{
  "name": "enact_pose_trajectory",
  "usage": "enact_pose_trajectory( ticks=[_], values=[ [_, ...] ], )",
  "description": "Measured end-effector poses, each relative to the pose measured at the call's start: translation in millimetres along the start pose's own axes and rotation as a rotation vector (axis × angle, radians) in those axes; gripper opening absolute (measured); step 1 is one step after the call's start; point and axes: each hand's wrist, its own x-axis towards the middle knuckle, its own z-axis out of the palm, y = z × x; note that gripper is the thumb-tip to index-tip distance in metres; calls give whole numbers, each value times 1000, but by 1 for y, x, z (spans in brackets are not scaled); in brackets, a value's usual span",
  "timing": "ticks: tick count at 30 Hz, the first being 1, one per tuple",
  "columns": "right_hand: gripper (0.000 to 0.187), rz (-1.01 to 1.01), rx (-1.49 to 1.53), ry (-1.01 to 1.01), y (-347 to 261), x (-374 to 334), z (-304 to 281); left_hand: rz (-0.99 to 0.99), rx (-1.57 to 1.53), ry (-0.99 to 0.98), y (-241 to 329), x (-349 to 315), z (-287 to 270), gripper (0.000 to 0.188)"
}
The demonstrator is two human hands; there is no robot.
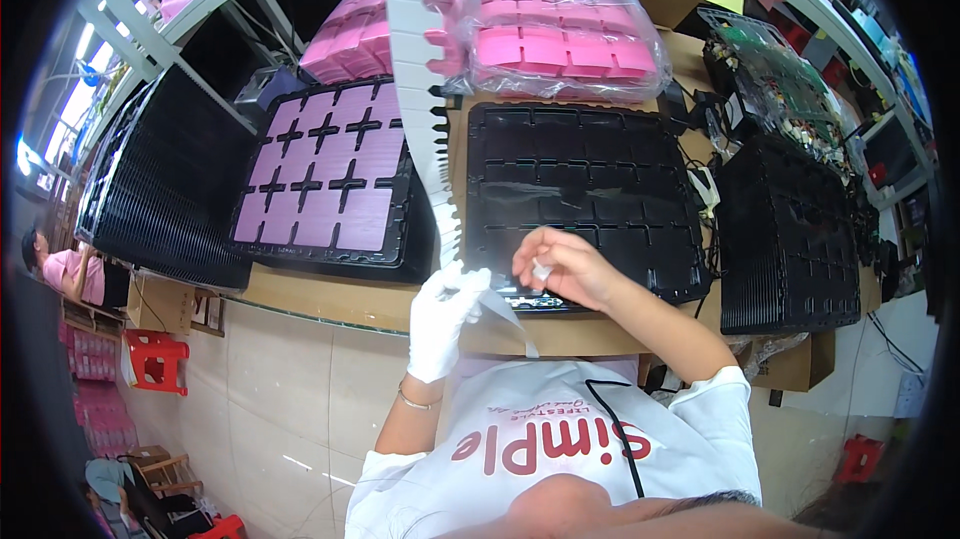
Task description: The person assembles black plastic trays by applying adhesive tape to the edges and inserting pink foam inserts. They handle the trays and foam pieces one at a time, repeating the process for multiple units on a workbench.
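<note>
My left hand (441,324), in a white glove, is closed in front of the black tray's near left corner. A thin translucent strip (516,323) hangs from its fingertips toward the right. Close by, my bare right hand (572,267) hovers over the tray's near edge with its fingers curled together. A small white piece (541,271) shows at those fingertips; whether it is a finger cover or a held scrap, I cannot tell. Beneath both hands lies the black compartment tray (585,201), partly covered by a shiny clear sheet. A small shiny piece (535,300) shows at its near edge.
To the left stands a black tray with pink-purple pads (320,201), beside stacked black trays (165,179). Bagged pink blocks (565,39) lie behind. A white notched upright (415,59) rises between the trays. More black trays (785,239) and circuit boards (775,69) are at right.
</note>
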Motion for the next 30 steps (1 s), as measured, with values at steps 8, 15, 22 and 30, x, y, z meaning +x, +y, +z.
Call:
enact_pose_trajectory(
  ticks=[8, 15, 22, 30],
  values=[
    [10, -132, -449, 235, 3, -42, 6, -77, -237, -210, 7, 13, 51, 22],
    [7, -567, -797, 424, 0, -58, 0, 47, -34, -131, 10, 19, 89, 14],
    [15, -1149, -1421, 285, -15, -59, -14, 99, 28, -117, 1, 34, 83, 21],
    [13, -540, -1292, 986, -154, 1, -202, 48, 45, -107, 8, 41, 77, 19]
  ],
)
